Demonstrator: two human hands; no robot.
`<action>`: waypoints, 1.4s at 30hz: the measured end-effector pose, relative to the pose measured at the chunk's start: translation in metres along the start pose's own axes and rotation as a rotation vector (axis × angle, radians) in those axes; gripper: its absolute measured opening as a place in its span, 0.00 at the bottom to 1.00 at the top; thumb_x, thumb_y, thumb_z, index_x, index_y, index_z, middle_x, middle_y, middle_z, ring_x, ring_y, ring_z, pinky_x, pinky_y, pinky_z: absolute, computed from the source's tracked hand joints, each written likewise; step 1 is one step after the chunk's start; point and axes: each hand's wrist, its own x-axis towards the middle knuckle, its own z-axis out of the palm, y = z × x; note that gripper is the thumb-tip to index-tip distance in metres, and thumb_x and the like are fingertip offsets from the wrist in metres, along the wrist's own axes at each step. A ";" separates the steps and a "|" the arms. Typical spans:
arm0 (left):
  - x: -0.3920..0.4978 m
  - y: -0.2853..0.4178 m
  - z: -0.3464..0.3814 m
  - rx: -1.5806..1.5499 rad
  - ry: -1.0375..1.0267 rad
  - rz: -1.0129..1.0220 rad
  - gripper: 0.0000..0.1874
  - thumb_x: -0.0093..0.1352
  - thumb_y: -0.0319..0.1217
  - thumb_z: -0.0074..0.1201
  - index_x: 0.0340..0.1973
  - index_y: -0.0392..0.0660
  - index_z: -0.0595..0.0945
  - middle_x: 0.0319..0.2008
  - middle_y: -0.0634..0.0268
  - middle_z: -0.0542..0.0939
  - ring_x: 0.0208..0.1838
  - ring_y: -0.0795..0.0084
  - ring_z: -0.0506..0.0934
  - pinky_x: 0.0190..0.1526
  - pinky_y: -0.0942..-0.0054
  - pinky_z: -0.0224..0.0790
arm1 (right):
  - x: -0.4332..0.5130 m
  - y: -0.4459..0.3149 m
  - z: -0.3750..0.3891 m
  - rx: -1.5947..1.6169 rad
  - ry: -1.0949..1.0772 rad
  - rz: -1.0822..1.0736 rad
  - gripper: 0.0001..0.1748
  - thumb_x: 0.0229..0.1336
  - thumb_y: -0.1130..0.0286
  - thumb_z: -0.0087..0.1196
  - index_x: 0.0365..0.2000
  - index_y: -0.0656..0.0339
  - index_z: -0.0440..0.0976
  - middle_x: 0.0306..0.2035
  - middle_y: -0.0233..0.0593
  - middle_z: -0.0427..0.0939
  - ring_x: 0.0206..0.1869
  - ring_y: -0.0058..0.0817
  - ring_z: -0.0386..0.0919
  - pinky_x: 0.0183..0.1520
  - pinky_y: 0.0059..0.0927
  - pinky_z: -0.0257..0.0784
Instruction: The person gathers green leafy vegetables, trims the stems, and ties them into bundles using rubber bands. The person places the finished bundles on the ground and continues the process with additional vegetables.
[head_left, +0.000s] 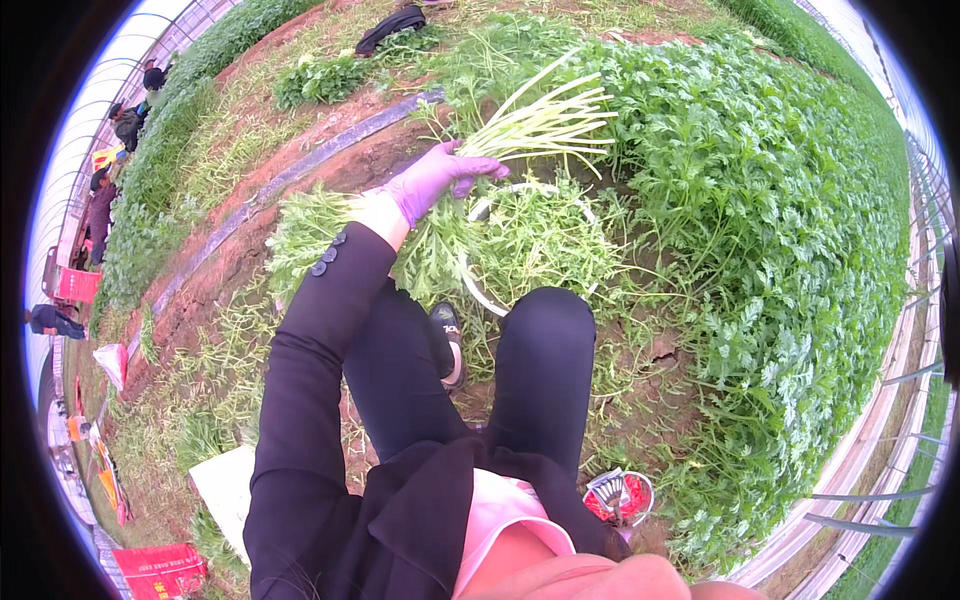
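Observation:
My left hand (442, 178), in a purple glove, grips a bunch of leafy greens. Its pale cut stems (555, 124) fan out to the right, and leaves (442, 244) hang below the hand. Just beyond my knees stands a white-rimmed tub (472, 289) heaped with green leaves and trimmings (544, 232). At my lower right, a bit of purple glove marks my right hand (625, 533), mostly hidden and very small. It is beside a small round container (646, 495) with red strips and a metal fork-like object (609, 491) in it; whether that hand holds anything is unclear.
A dense bed of leafy plants (765, 247) fills the right side. More cut greens (311, 232) lie left of the tub. A dark strip (300, 169) runs along the soil. Red bags (159, 570), a white sheet (221, 495) and several people (101, 210) are at the left.

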 end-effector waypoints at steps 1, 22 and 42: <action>-0.001 -0.002 0.002 -0.055 -0.027 0.011 0.30 0.67 0.37 0.61 0.57 0.30 0.70 0.41 0.68 0.86 0.18 0.85 0.65 0.39 0.83 0.62 | 0.003 0.004 -0.004 -0.023 0.017 0.016 0.13 0.62 0.63 0.46 0.42 0.59 0.71 0.37 0.40 0.79 0.39 0.25 0.75 0.42 0.29 0.70; -0.044 -0.016 -0.034 -0.342 0.118 0.022 0.59 0.61 0.33 0.68 0.66 0.21 0.36 0.37 0.58 0.85 0.20 0.81 0.68 0.23 0.81 0.59 | -0.512 0.094 0.530 -1.317 -1.672 -0.775 0.35 0.52 0.71 0.68 0.56 0.72 0.62 0.43 0.38 0.79 0.36 0.17 0.75 0.37 0.20 0.71; -0.040 -0.027 -0.060 0.020 0.155 -0.084 0.46 0.58 0.34 0.71 0.64 0.27 0.62 0.29 0.67 0.81 0.23 0.85 0.71 0.23 0.83 0.60 | -0.468 0.047 0.589 -0.581 -1.257 -0.416 0.19 0.67 0.50 0.48 0.31 0.53 0.75 0.16 0.22 0.61 0.19 0.19 0.63 0.19 0.25 0.58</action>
